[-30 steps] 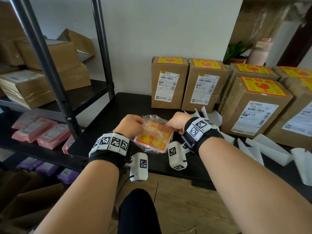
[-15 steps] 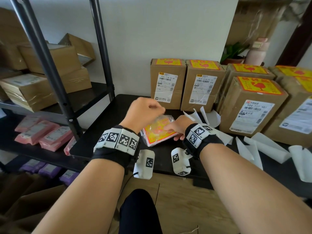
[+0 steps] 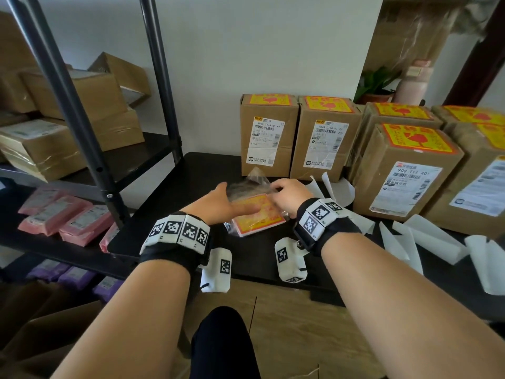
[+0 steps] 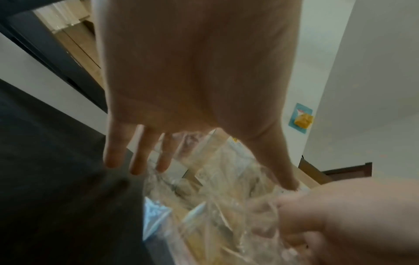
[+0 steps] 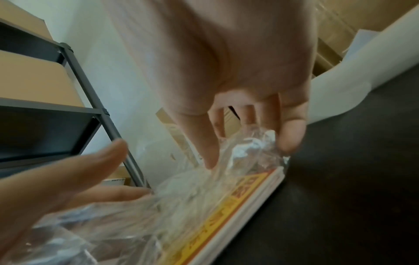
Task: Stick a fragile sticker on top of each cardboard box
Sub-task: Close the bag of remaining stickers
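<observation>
A stack of yellow-and-red fragile stickers [image 3: 258,217] lies in a crumpled clear plastic bag [image 3: 250,184] on the black table [image 3: 191,181]. My left hand [image 3: 218,202] reaches to the bag's mouth with straight fingers [image 4: 138,157], touching the plastic. My right hand [image 3: 285,194] pinches the bag's plastic [image 5: 247,148] between thumb and fingers and holds it up off the stack [image 5: 247,197]. Behind stand several cardboard boxes [image 3: 269,138], [image 3: 325,140], [image 3: 404,173], each with a yellow fragile sticker on top.
Several white backing strips [image 3: 426,239] lie on the table at the right. A dark metal rack [image 3: 82,119] stands at the left with cardboard boxes [image 3: 54,149], pink packets [image 3: 62,217] and purple packets [image 3: 71,273]. The table's front edge is close to my wrists.
My left hand, raised and curled half a second ago, has come down to the bag with fingers straightened. My right hand has pulled the bag's plastic up.
</observation>
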A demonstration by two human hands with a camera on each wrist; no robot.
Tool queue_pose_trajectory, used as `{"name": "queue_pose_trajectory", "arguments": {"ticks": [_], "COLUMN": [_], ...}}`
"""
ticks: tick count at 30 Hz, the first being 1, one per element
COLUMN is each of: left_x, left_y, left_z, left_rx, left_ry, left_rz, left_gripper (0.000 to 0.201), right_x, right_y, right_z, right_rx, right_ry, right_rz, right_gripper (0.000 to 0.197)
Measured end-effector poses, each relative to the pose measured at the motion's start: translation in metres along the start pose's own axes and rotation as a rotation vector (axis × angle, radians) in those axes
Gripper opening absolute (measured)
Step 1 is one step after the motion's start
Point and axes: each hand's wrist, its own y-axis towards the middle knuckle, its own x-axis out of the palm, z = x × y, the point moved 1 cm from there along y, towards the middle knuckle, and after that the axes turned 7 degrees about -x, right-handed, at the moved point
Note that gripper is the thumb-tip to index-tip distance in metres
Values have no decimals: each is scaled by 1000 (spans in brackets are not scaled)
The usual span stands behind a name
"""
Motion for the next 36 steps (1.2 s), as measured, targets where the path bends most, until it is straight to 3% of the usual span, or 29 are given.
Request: {"name": "queue_pose_trajectory", "arguments": {"ticks": [4,8,9,11,13,16,19,22,25,33,36], "left_x": [-8,-12,-14,-13,-10,-6,-6,-6,-6,2,0], "left_y": [2,-3,-5,-6,-8,-4,1,8,19,46,54], "left_z": [-2,-2,-2,-2,-1,-1,-1,3,8,15,23], "left_rx": [9,36,19,8,43,76,11,-13,-21,-173,-11], "left_ry": [-53,-236,-326,-436,-347,-300,-372,-314,-217,22,290], "left_rz": [137,324,296,108,-50,-35,24,32,96,164,344], "left_gripper": [120,106,100,78,44,27,28,24,25,49,38], "right_x": [-3,-1,-1,-1,-3,-6,-9,-10,-4,2,5], "right_y": [0,3,4,5,4,3,4,8,23,44,50], "right_z": [1,3,4,4,2,1,-4,-9,-3,8,11], "right_rx": [8,57,69,79,81,26,-40,-46,16,133,172], "right_ry": [33,45,47,82,114,124,181,221,115,-142,-144], "right_rz": [13,74,96,129,126,121,158,136,127,72,61], "right_gripper": [33,38,37,36,35,24,15,24,37,26,33]}}
